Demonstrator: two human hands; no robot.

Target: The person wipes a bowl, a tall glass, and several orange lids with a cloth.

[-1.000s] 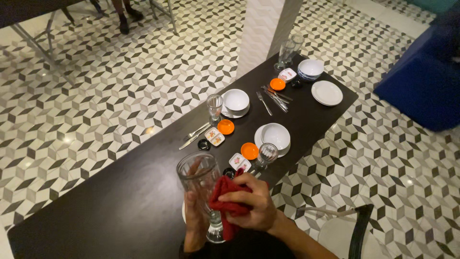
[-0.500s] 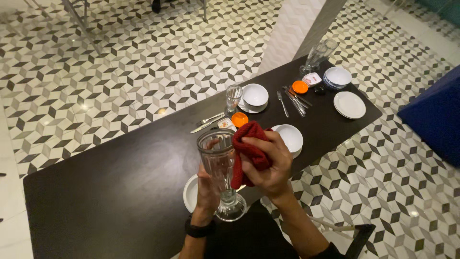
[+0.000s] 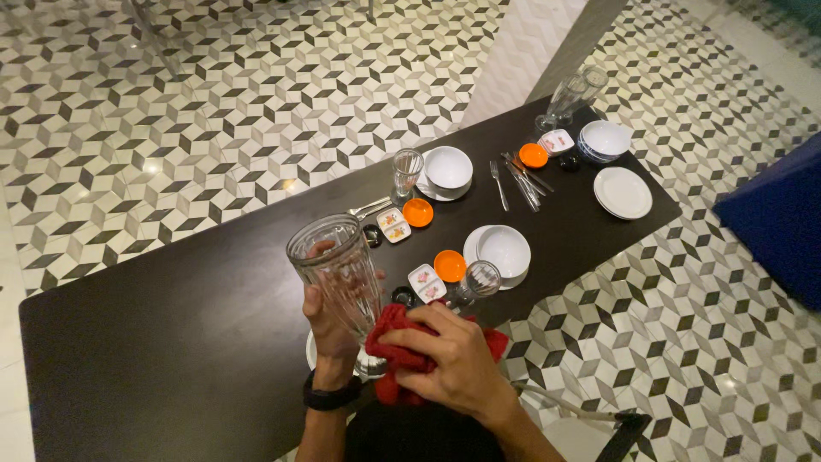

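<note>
My left hand [image 3: 329, 329] grips a tall ribbed footed glass [image 3: 338, 269] from behind, holding it tilted to the left above the dark table [image 3: 171, 334]. My right hand [image 3: 449, 359] is closed on a bunched red cloth [image 3: 402, 342], pressed against the lower part of the glass near its stem. A black band is on my left wrist. A white plate [image 3: 315, 352] lies under the glass, mostly hidden by my hands.
Further along the table are white bowls on plates [image 3: 503, 251] [image 3: 448, 168], small glasses [image 3: 479, 279] [image 3: 407, 171], orange saucers [image 3: 448, 265], patterned square dishes, cutlery [image 3: 517, 180], a white plate [image 3: 623, 192] and tall glasses [image 3: 569, 96]. A chair [image 3: 616, 428] stands at the lower right on patterned tiles.
My right hand with the red cloth has dropped from the glass's rim to its base. The glass now tilts left and sits lower toward me.
</note>
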